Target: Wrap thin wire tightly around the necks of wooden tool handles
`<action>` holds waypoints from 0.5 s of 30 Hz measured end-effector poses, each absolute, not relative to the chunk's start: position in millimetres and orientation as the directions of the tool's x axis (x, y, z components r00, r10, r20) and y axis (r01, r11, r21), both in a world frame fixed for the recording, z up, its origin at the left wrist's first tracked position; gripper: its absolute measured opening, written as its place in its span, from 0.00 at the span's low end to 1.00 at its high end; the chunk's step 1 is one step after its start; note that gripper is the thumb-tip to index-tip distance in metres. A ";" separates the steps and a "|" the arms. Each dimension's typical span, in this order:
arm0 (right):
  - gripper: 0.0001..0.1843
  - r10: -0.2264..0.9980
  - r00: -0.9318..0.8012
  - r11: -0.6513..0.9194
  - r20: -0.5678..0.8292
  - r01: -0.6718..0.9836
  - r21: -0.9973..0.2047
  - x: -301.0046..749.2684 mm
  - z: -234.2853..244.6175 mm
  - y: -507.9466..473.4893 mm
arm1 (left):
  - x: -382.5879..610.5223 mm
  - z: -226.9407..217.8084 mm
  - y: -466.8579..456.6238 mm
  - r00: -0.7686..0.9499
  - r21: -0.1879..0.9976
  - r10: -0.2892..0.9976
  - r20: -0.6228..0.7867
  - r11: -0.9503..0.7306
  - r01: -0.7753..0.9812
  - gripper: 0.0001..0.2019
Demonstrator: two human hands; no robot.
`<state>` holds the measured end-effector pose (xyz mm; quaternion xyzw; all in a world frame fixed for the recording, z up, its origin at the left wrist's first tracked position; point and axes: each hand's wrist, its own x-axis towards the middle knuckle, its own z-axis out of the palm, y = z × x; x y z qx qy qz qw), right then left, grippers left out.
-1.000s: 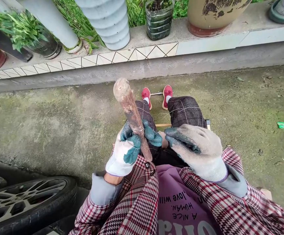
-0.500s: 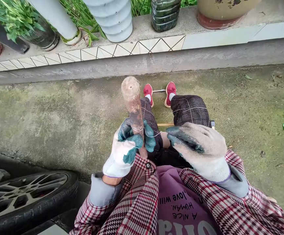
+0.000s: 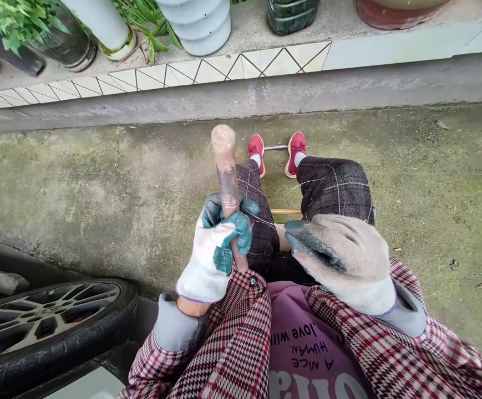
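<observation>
My left hand, in a white glove with green-coated fingers, is wrapped round a worn wooden stick. The stick stands tilted, its pale rounded end up and away from me. A few turns of thin pale line circle it just above my thumb. From there the line runs across to my right hand, gloved too, whose fingers are pinched together on it. A loose end of the line trails up over my right knee. Whether the line is wire or cord, I cannot tell.
Potted plants, a white ribbed pot and a dark plastic container stand on a tiled ledge ahead. A car wheel is at lower left. A thin rod lies between my red shoes.
My left fingers have closed further round the stick, with the thumb now across its front. The line between my hands looks straighter. The view has tilted slightly down.
</observation>
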<state>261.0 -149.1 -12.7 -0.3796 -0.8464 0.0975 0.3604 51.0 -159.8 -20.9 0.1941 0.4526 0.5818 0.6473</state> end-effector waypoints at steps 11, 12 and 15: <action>0.06 0.756 -0.433 0.654 0.491 0.537 -0.533 270.2 -17.0 -145.1 | 58.7 -10.6 -152.8 -0.104 0.870 0.911 -0.400 0.341 -0.356 0.14; 0.06 0.764 -0.423 0.645 0.488 0.542 -0.539 271.4 -16.5 -144.6 | 57.4 -11.0 -154.5 -0.114 0.895 0.916 -0.384 0.339 -0.292 0.13; 0.05 0.774 -0.392 0.630 0.497 0.549 -0.548 274.2 -14.7 -143.8 | 54.8 -8.8 -157.6 -0.110 0.936 0.930 -0.350 0.343 -0.080 0.11</action>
